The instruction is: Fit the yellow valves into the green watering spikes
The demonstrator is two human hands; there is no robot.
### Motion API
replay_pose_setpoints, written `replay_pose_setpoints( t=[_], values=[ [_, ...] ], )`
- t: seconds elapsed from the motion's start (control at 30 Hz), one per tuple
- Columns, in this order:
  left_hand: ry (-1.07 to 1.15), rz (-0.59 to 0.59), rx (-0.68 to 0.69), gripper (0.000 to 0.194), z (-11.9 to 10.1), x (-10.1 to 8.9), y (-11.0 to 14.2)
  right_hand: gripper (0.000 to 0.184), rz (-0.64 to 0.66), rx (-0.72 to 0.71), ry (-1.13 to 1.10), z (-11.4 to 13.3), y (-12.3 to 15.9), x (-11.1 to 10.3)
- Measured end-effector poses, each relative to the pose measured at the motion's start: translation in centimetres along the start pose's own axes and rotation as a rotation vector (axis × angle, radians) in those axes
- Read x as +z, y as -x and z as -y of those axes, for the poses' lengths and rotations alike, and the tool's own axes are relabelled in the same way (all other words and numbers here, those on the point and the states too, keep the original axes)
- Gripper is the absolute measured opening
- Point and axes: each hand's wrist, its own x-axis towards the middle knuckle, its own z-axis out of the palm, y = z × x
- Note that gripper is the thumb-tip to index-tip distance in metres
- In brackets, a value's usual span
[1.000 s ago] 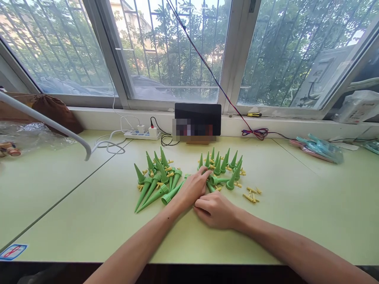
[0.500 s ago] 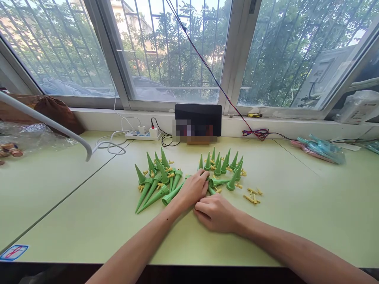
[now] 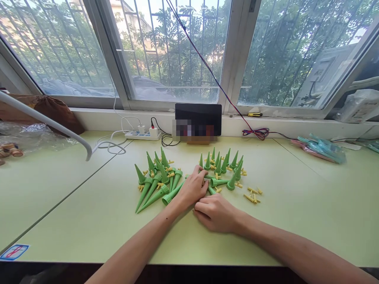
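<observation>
My left hand [image 3: 194,185] reaches into the middle of a spread of green plastic watering spikes. Its bent fingers close on a green watering spike [image 3: 210,176] that lies on its side, mostly covered by the hand. Just nearer to me, my right hand [image 3: 216,213] rests on the table with its fingers curled in; what they may hold is hidden. Behind it lies another green spike [image 3: 211,190] with a small yellow valve [image 3: 218,190]. One more spike [image 3: 220,182] lies sideways, open end toward the left hand.
Several spikes lie or stand in a left group [image 3: 154,189]; others stand upright at the right [image 3: 232,182]. Loose yellow valves [image 3: 253,197] lie farther right. Behind are a dark-screened tablet [image 3: 198,118], a power strip [image 3: 143,136], a cable coil [image 3: 257,134] and plastic bags [image 3: 322,149].
My left fingers have shifted slightly, lifting and spreading a little, so more of the lying green spike shows beside them. My right hand has stayed in place.
</observation>
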Motion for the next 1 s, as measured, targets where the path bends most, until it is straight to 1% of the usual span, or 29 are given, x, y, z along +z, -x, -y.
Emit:
replay_pose_setpoints(
  t=[0.37,0.57,0.83,0.9,1.0],
  values=[
    [0.084,-0.043,-0.003,0.017,-0.01,-0.07,-0.04,0.024,0.033,0.025,-0.010,-0.07,0.00,0.08],
    [0.105,-0.117,-0.008,0.016,-0.18,-0.14,-0.13,0.023,0.043,0.039,0.012,0.01,0.13,0.01],
    [0.186,-0.272,-0.017,0.014,-0.47,-0.59,-0.31,0.023,0.032,0.041,0.025,0.09,-0.02,-0.25],
    [0.214,-0.284,-0.010,0.015,-0.51,-0.64,-0.33,0.023,0.026,0.047,0.025,-0.01,-0.03,-0.19],
    [0.230,-0.272,-0.006,0.016,-0.52,-0.65,-0.36,0.025,0.023,0.054,0.024,-0.16,-0.03,-0.07]
  ],
)
